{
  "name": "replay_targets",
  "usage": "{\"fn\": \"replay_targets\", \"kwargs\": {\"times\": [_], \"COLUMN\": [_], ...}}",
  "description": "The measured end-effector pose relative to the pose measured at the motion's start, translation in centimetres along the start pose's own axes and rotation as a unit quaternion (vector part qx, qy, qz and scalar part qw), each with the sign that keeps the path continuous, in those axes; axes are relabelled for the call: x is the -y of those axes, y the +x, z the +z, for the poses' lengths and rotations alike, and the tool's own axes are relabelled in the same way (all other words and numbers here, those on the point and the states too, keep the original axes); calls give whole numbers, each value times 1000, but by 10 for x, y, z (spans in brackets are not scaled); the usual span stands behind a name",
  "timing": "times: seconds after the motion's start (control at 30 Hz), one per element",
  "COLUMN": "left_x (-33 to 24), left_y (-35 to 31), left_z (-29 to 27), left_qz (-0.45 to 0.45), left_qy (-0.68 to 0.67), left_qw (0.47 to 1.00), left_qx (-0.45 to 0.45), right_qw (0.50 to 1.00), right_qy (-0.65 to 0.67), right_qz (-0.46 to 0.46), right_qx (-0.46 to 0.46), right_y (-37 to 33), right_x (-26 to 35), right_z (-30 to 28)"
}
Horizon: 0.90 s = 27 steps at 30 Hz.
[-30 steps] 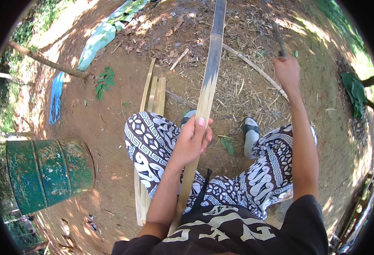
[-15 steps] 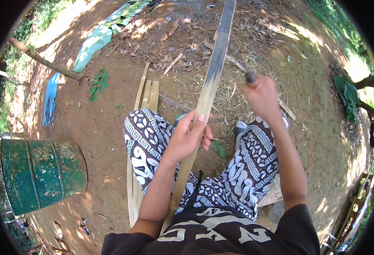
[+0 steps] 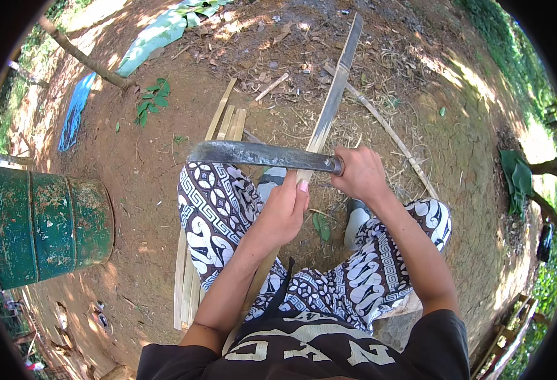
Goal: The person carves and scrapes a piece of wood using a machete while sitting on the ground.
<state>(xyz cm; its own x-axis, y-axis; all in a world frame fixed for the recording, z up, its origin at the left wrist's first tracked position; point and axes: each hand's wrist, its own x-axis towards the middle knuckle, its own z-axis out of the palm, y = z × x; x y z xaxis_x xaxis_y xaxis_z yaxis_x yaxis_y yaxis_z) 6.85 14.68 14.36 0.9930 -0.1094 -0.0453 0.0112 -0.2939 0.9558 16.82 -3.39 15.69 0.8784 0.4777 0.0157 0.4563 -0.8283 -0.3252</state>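
My left hand (image 3: 283, 212) is closed round a long split bamboo strip (image 3: 336, 95), which slants from beside my body up and away to the right. Its far part is dark, while the stretch near my hand is pale. In my right hand (image 3: 360, 172) is the handle of a machete (image 3: 253, 153), fingers wrapped round it. The wide grey blade lies crosswise over the strip just beyond my left hand, its tip pointing left above my knee. Whether the edge touches the bamboo, I cannot tell.
Several cut bamboo strips (image 3: 222, 120) lie beside my left leg. Another long strip (image 3: 392, 130) rests on the dirt to the right among pale shavings. A green rusty drum (image 3: 50, 225) stands at left, with a blue sheet (image 3: 75, 114) and a bare branch (image 3: 85, 57) beyond it.
My right hand has swung the machete inward and down, bringing its blade across the strip. The bamboo has drawn back toward me, so its far end now shows.
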Motion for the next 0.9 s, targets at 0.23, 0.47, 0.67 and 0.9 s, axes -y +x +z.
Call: {"fn": "replay_targets", "kwargs": {"times": [0.23,0.47,0.67,0.9], "left_x": [-6,-10,-8,-12], "left_y": [-8,4,5,9], "left_z": [1,-10,-9,-1], "left_qz": [-79,-121,-124,-99], "left_qy": [38,-132,-240,-144], "left_qw": [996,981,960,983], "left_qx": [26,79,73,57], "right_qw": [986,953,985,999], "right_qy": [-16,104,119,20], "right_qz": [152,226,51,10], "right_qx": [-61,-173,-116,-42], "right_y": [37,23,0,-11], "right_x": [-75,-88,-24,-20], "right_z": [16,-24,-17,4]}}
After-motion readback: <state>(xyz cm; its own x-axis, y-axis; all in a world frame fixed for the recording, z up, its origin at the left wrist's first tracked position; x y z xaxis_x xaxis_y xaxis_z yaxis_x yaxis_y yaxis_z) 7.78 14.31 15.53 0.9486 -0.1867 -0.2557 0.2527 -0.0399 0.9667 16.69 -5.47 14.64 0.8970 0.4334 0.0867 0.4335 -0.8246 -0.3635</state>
